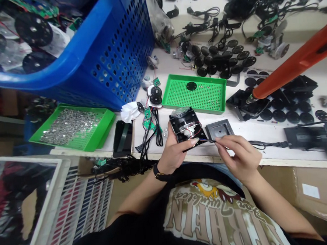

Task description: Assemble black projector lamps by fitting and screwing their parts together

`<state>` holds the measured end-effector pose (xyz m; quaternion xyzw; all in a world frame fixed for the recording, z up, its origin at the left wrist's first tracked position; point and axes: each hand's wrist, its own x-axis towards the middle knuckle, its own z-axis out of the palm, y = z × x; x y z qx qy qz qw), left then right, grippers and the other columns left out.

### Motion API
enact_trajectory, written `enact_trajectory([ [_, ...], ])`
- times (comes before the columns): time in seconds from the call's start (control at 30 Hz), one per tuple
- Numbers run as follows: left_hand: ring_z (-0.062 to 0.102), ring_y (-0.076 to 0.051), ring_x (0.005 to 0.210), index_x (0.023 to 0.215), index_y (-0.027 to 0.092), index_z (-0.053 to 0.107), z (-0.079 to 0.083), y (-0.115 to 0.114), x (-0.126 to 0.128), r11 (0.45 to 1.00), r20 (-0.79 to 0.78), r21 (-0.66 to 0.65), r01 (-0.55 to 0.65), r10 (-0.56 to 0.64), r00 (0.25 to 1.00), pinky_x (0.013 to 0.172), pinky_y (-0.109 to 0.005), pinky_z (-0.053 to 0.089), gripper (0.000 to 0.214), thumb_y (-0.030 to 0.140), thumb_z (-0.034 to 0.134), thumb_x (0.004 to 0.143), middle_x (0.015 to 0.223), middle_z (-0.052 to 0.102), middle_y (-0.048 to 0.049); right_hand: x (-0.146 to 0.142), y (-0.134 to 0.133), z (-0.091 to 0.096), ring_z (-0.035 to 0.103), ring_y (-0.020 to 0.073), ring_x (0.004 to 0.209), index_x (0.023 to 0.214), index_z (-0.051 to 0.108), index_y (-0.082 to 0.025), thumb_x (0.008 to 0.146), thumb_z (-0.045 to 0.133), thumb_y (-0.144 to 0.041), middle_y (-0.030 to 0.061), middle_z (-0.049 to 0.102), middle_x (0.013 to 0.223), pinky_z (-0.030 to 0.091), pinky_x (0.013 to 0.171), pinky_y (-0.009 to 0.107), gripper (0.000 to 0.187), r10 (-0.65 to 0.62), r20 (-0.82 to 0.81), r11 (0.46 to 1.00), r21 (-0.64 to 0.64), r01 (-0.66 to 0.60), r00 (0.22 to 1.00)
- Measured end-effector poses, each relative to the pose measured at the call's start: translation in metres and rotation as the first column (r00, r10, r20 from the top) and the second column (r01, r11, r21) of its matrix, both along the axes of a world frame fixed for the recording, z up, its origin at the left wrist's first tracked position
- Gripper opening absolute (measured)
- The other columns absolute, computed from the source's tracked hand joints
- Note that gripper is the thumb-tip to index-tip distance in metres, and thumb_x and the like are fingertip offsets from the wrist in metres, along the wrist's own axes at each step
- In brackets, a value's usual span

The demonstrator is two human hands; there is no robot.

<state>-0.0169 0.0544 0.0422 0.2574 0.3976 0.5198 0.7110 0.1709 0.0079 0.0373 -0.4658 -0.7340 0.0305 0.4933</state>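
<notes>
- Left hand (174, 151): fingers grip black housing (188, 127).
- Right hand (239, 155): fingertips pinch thin cable (208, 140) at housing's 4 o'clock.
- Dark square part (219, 129): at housing's 3 o'clock.

- My left hand (175, 153) grips a black housing (183, 133) with a clear dome and red wires, fingers around its near side
- My right hand (239, 156) pinches a thin dark cable (209, 140) that runs to the housing's lower edge
- Just beside it, on the white counter (164, 69), I have a square black frame (219, 129)
- Beyond my hands sits a green tray (178, 92) with a black disc (191, 86) and some tiny parts
- To my left are a phone (122, 138), a second green tray (104, 130) heaped with shiny bits and a tall blue basket (120, 47)
- On my right an orange tool (295, 61) slants down towards black pieces (241, 104)
</notes>
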Motion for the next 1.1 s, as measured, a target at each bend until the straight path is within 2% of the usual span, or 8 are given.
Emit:
enact_trajectory([
  [0.13,0.07,-0.023,0.106,0.147,0.035,0.048,0.002,-0.004,0.004,0.999,-0.031,0.012,-0.042,0.042,0.999,0.103,-0.041,0.054,0.096,0.011,0.09,0.064,0.112,0.072,-0.0018,-0.004,0.0,-0.013,0.07,0.0203,0.084,0.148,0.058,-0.023,0.086,0.072,-0.002,0.0098,0.072,0.097,0.062,0.072,0.035,0.066,0.053,0.132,0.995,0.076,-0.063,0.99],
  [0.23,0.069,-0.025,0.113,0.156,0.037,0.037,0.002,-0.009,0.006,0.998,-0.042,0.006,-0.056,0.057,0.997,0.106,-0.042,0.053,0.109,0.013,0.091,0.065,0.125,0.07,-0.0046,-0.007,0.003,-0.014,0.07,0.0206,0.088,0.152,0.053,-0.023,0.089,0.067,-0.001,0.0096,0.072,0.099,0.062,0.075,0.035,0.069,0.05,0.156,0.997,0.05,-0.058,0.987],
  [0.4,0.069,-0.024,0.119,0.163,0.042,0.019,-0.01,-0.018,0.009,0.993,-0.081,0.107,-0.04,0.049,0.995,0.112,-0.042,0.049,0.119,0.017,0.09,0.072,0.141,0.063,-0.0056,-0.015,0.011,-0.005,0.072,0.017,0.086,0.126,0.068,-0.021,0.092,0.063,-0.003,0.0068,0.074,0.096,0.062,0.078,0.028,0.038,-0.06,0.131,0.997,-0.034,0.064,0.99],
  [0.5,0.069,-0.021,0.119,0.164,0.044,0.009,-0.024,-0.021,0.008,0.974,-0.155,0.225,-0.034,0.071,0.985,0.114,-0.042,0.049,0.12,0.021,0.088,0.078,0.143,0.062,-0.0053,-0.02,0.013,0.001,0.072,0.018,0.088,0.115,0.069,-0.017,0.096,0.059,-0.009,0.0112,0.072,0.103,0.063,0.077,0.03,0.023,-0.046,0.178,0.991,-0.114,0.067,0.983],
  [0.67,0.068,-0.024,0.123,0.164,0.043,0.009,-0.033,-0.022,0.009,0.928,-0.297,0.37,-0.048,0.167,0.94,0.115,-0.044,0.049,0.111,0.029,0.084,0.084,0.153,0.054,-0.009,-0.027,0.009,0.008,0.068,0.0191,0.079,0.118,0.07,-0.01,0.099,0.05,-0.01,0.0132,0.068,0.097,0.061,0.069,0.032,0.027,-0.009,0.27,0.975,-0.21,0.068,0.963],
  [0.8,0.057,-0.029,0.14,0.165,0.036,0.011,-0.028,-0.022,0.011,0.881,-0.432,0.47,-0.063,0.291,0.853,0.123,-0.047,0.04,0.111,0.035,0.085,0.082,0.165,0.037,-0.0136,-0.028,0.01,0.009,0.067,0.0164,0.071,0.112,0.071,-0.015,0.098,0.053,-0.01,0.0073,0.069,0.088,0.058,0.064,0.028,0.023,-0.029,0.162,0.945,-0.317,0.08,0.986],
  [0.93,0.059,-0.03,0.137,0.165,0.041,0.005,-0.025,-0.016,0.011,0.9,-0.395,0.417,-0.129,0.307,0.866,0.118,-0.047,0.047,0.117,0.042,0.086,0.081,0.165,0.039,-0.0109,-0.026,0.009,0.0,0.072,0.0163,0.084,0.107,0.07,-0.02,0.098,0.059,-0.013,0.0062,0.074,0.096,0.061,0.071,0.028,0.016,-0.014,-0.044,0.947,-0.321,-0.001,0.999],
  [1.1,0.058,-0.032,0.14,0.166,0.043,0.005,-0.024,-0.008,0.01,0.925,-0.339,0.329,-0.192,0.306,0.89,0.121,-0.05,0.045,0.119,0.044,0.087,0.08,0.161,0.045,-0.0092,-0.026,-0.002,-0.018,0.072,0.0184,0.105,0.14,0.061,-0.025,0.096,0.059,-0.007,0.0098,0.072,0.115,0.062,0.089,0.032,0.047,-0.019,-0.016,0.977,-0.211,0.015,1.0],
])
